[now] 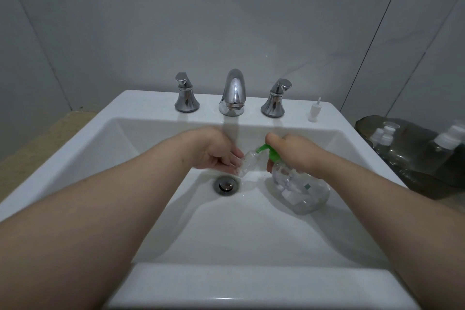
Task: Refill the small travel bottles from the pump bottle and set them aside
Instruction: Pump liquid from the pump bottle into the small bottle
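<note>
Both forearms reach in from the bottom edge over the front rim of a white sink (226, 282). The right hand (299, 151) grips the neck of a clear pump bottle (302, 189), tilted over the basin, with the thumb up at the green pump (269, 152). The left hand (214, 152) curls its fingers round the lower end of a small clear travel bottle (247, 162), held slanted with its mouth at the green spout. The main risk, as I judge it, is the big bottle slipping in a soapy grip and knocking the small one down. Next, the spout may drift off the narrow mouth during a press, so the liquid runs into the basin toward the open drain (225, 185) just below. The slant could also let the small bottle spill once it fills. Grey wall panels (176, 20) stand behind the sink, and a beige counter (37, 138) shows at the left. A dark tray (415, 178) at the right holds more small bottles (385, 133). On the back ledge stand a chrome faucet (232, 93) between two handles (186, 95), and a small white cap (314, 111), upright and well apart from the hands.
</note>
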### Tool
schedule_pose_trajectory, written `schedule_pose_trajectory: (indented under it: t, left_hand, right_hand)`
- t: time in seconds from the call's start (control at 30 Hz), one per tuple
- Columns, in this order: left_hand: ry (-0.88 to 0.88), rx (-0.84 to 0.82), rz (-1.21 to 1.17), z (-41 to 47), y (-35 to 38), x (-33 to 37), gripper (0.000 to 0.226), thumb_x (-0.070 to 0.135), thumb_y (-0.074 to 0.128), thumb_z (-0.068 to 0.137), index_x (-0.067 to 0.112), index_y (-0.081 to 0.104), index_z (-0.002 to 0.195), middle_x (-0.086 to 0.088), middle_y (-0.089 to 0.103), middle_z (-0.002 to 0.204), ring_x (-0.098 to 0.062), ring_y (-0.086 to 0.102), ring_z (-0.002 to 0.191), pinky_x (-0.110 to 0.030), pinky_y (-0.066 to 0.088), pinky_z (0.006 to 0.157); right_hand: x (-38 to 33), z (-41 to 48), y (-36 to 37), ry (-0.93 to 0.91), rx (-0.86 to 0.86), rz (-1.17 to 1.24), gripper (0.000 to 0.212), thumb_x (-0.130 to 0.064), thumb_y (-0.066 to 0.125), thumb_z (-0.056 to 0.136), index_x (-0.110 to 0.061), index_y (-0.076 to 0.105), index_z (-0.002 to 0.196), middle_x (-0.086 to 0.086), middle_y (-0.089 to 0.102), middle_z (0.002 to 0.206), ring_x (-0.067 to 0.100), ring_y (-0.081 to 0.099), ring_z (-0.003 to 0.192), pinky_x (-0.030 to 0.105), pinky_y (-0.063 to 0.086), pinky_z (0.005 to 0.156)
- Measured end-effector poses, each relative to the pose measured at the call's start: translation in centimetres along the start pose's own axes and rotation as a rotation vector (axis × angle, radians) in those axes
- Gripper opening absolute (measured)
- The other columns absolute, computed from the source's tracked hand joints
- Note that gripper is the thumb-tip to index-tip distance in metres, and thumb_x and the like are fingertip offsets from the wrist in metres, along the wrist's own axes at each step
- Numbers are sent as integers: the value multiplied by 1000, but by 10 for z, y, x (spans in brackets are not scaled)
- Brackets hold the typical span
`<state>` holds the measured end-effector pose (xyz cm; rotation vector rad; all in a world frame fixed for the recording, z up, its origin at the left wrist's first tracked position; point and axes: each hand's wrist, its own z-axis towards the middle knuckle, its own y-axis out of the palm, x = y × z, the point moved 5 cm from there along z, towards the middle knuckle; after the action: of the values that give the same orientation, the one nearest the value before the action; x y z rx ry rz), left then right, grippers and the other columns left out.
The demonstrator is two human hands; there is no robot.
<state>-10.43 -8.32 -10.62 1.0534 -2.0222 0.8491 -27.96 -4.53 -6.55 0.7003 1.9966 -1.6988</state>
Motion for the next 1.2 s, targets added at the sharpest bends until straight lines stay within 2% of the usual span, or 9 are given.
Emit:
schedule_pose_trajectory:
  t: [0.1, 0.27, 0.43, 0.5, 0.67, 0.77, 0.9, 1.0, 1.2]
  left_hand:
    - [-1, 2, 3, -1, 0, 0, 42, -24, 32, 97, -5, 59, 124, -16, 65, 99, -33, 65, 111, -34, 53, 98]
    - [-17, -18, -8, -6, 5, -1, 33, -21, 33, 99, 1, 59, 101, -17, 68, 96, -36, 65, 121, -33, 54, 96]
    - [-17, -23, -38, -9, 7, 0, 31, -18, 35, 101, 1, 59, 100, -19, 71, 89, -34, 66, 120, -31, 54, 95]
    - [-12, -22, -40, -9, 7, 0, 30, -18, 37, 101, 2, 59, 100, -19, 71, 90, -34, 67, 119, -31, 54, 95]
    - [11, -8, -32, -7, 6, 1, 30, -17, 38, 101, 1, 61, 100, -18, 71, 89, -29, 72, 92, -33, 59, 90]
    - [27, -8, -43, -7, 6, 1, 31, -19, 36, 100, 0, 60, 100, -19, 68, 96, -34, 69, 107, -37, 54, 101]
    - [27, -16, -78, -4, 4, 0, 33, -21, 34, 100, -1, 61, 102, -19, 68, 98, -31, 69, 98, -36, 55, 98]
    - [24, -14, -81, -4, 3, 0, 35, -22, 32, 99, -2, 61, 102, -19, 69, 93, -27, 70, 88, -33, 60, 89]
    - [10, 2, -54, -4, 4, -1, 36, -22, 33, 99, -1, 62, 101, -18, 69, 98, -32, 67, 107, -34, 56, 95]
  right_hand:
    - [1, 2, 0, 6, 2, -12, 43, -39, 36, 105, -11, 47, 74, 12, 51, 70, 24, 43, 64, 31, 36, 61]
    - [0, 0, -1, -18, -3, -35, 50, -43, 32, 107, -13, 47, 70, 10, 52, 70, 23, 44, 64, 31, 33, 58]
    - [5, 0, 1, -6, -15, -44, 65, -73, 26, 100, -20, 49, 70, 2, 51, 74, 18, 50, 69, 32, 37, 62]
    - [6, 1, 1, -1, -15, -46, 68, -76, 26, 99, -19, 50, 70, 2, 51, 72, 17, 49, 68, 32, 36, 61]
    - [5, 1, 0, -2, -18, -41, 68, -73, 28, 100, -16, 56, 75, 3, 55, 73, 18, 51, 68, 31, 36, 59]
    - [5, 0, 0, -19, -7, -5, 60, -65, 31, 103, -18, 54, 74, 4, 56, 74, 17, 50, 67, 30, 34, 59]
    - [4, 1, 1, -41, -14, -9, 62, -61, 29, 105, -11, 60, 84, 14, 69, 93, 21, 51, 70, 31, 36, 60]
    - [2, 0, -1, -44, -1, -29, 60, -56, 30, 106, -10, 55, 77, 10, 58, 77, 22, 50, 68, 31, 37, 60]
    - [1, 0, -2, -59, -10, -44, 49, -44, 30, 108, -15, 46, 72, 18, 59, 80, 28, 48, 72, 31, 37, 61]
